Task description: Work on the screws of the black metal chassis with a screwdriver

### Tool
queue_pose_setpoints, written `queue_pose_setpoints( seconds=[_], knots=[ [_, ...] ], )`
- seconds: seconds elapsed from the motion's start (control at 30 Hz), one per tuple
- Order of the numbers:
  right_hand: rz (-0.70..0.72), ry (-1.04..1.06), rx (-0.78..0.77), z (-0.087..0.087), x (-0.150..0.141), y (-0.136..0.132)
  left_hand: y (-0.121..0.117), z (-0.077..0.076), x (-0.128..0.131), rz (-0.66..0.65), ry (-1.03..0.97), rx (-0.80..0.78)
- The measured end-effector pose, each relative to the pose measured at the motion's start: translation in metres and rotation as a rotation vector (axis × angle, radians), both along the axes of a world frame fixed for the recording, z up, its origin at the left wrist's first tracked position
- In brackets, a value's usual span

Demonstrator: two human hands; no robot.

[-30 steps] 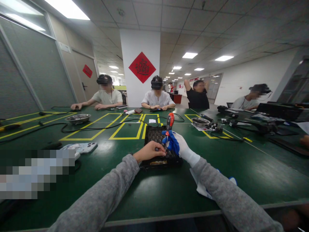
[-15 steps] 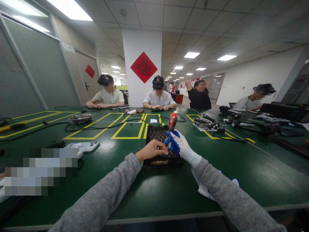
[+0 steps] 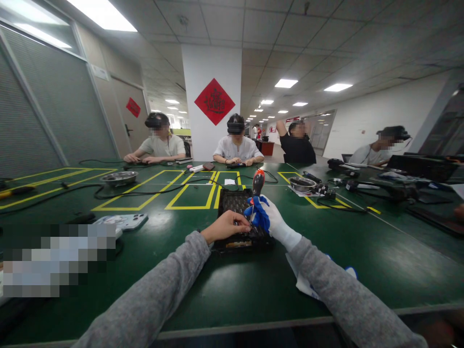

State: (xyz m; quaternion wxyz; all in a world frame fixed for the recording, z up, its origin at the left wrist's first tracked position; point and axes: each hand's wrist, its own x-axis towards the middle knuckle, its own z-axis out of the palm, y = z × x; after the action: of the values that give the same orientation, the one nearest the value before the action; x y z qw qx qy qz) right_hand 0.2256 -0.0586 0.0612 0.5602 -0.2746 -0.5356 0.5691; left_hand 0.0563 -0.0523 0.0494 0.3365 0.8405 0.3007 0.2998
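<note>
In front of me on the green table lies a black case (image 3: 232,199) with a dark, bumpy inside. My right hand (image 3: 270,217), in a white and blue glove, is closed on a screwdriver (image 3: 258,183) with a red and black handle. The screwdriver stands nearly upright, its shaft pointing down into the case. Bare, my left hand (image 3: 226,226) rests over the case, thumb and fingers pinched together close to the screwdriver's tip. Whatever lies between those fingertips is too small to make out.
A white and blue glove (image 3: 308,285) lies beside my right forearm. Metal bowls stand at left (image 3: 119,178) and right (image 3: 302,183). A phone (image 3: 126,221) lies left of the case. Black cables (image 3: 145,192) cross the table. Several people sit across from me.
The screwdriver's handle shows more of its black side, so it seems to have turned. Both hands stay at the case; the whole view has shifted slightly.
</note>
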Motion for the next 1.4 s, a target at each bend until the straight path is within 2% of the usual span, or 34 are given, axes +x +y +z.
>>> queue_pose_setpoints(
  seconds=[0.23,0.37,0.47,0.6,0.73,0.9,1.03,1.27,1.4],
  knots=[
    [-0.03,0.008,0.024,0.001,-0.001,-0.002,0.015,0.005,-0.002,-0.138,-0.01,-0.104],
    [-0.03,0.014,0.02,0.0,-0.002,-0.001,0.023,0.003,-0.001,-0.158,0.004,-0.158],
    [0.012,0.031,0.004,-0.001,0.0,0.002,0.023,-0.001,-0.002,-0.13,0.003,-0.115],
    [0.127,0.074,-0.097,-0.001,0.004,0.008,0.02,-0.003,-0.003,-0.118,0.002,-0.025],
    [0.074,0.077,-0.051,-0.003,0.004,0.01,0.017,-0.002,-0.002,-0.104,0.016,-0.003],
    [0.005,0.005,0.019,-0.006,-0.001,0.006,0.016,-0.002,-0.002,-0.104,0.02,-0.053],
    [0.006,-0.019,0.012,-0.006,-0.002,0.006,0.016,-0.003,-0.002,-0.099,0.024,-0.035],
    [0.101,0.033,-0.12,-0.01,0.004,0.018,0.014,0.001,-0.002,-0.224,0.034,-0.032],
    [0.06,0.02,-0.028,-0.01,0.005,0.015,0.014,0.001,-0.001,-0.198,0.046,-0.012]
  ],
)
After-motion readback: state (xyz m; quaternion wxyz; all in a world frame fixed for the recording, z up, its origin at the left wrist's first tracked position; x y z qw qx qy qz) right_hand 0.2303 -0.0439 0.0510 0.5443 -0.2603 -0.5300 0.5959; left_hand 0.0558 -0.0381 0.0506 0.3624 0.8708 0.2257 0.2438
